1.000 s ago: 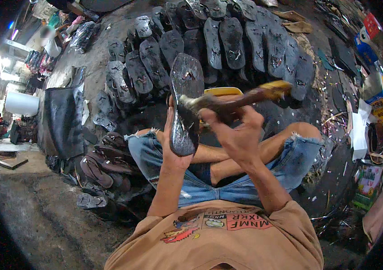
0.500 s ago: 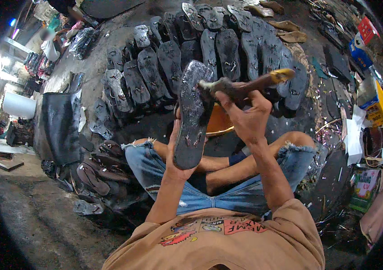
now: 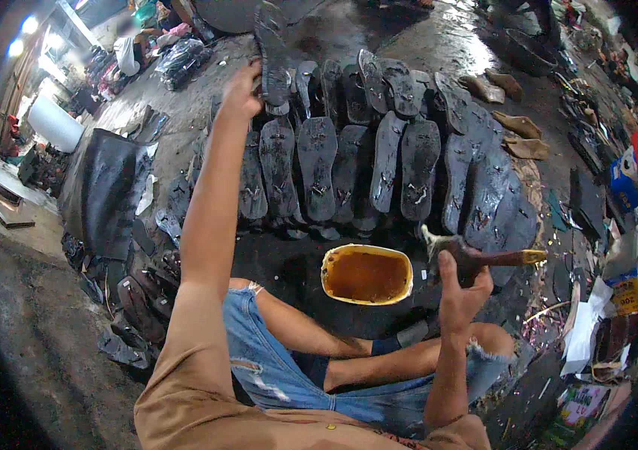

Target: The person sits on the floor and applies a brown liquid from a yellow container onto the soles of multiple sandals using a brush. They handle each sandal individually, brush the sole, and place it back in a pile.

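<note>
My left hand (image 3: 242, 91) is stretched far forward, gripping a black sandal sole (image 3: 271, 56) by its edge. The sole stands nearly upright above the far left of the rows of soles; some of my fingers are hidden by it. In my right hand (image 3: 463, 294), above my right shin, is a brush (image 3: 495, 259) with a wooden handle and a dark head. Its pale, sticky-looking bristle tip points left. Left of the brush, on the ground, sits a yellow tub (image 3: 369, 301) with amber-brown liquid inside. Rows of black soles (image 3: 316, 169) lie beyond the tub.
My crossed legs in jeans (image 3: 274, 386) are close to the tub. Brown shoe lasts (image 3: 520, 126) lie at the far right. A black sheet (image 3: 109, 202) and dark sandals (image 3: 143, 300) are on the left. Boxes (image 3: 629, 274) and scraps line the right side.
My left hand has carried the sole from in front of me to the far left of the rows. My right hand with the brush has moved down and right, uncovering the tub.
</note>
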`<state>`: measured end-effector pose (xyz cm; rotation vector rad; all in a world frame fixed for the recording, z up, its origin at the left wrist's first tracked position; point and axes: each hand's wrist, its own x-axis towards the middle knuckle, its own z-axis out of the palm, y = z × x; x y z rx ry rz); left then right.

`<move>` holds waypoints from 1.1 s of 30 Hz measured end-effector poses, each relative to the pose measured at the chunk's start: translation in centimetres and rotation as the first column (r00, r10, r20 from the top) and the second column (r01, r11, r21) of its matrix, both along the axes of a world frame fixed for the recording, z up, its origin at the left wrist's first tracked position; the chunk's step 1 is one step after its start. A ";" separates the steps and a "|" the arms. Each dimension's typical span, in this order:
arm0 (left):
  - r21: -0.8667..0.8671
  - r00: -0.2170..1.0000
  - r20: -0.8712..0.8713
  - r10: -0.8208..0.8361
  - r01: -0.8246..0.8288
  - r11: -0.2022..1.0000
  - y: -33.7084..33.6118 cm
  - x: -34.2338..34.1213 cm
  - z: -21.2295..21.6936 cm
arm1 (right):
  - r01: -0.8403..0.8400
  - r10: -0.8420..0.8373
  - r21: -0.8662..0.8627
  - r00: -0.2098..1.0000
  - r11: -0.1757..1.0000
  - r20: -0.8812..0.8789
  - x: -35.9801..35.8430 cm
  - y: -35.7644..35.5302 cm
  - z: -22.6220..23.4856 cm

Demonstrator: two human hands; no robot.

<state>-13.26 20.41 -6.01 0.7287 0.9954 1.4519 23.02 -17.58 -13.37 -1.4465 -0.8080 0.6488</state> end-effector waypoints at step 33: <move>0.401 -0.534 -0.827 -0.178 -0.781 0.478 -63.7 -34.6 -13.9 | -0.259 0.384 -0.285 0.679 0.923 0.626 -4.9 -1.5 -5.5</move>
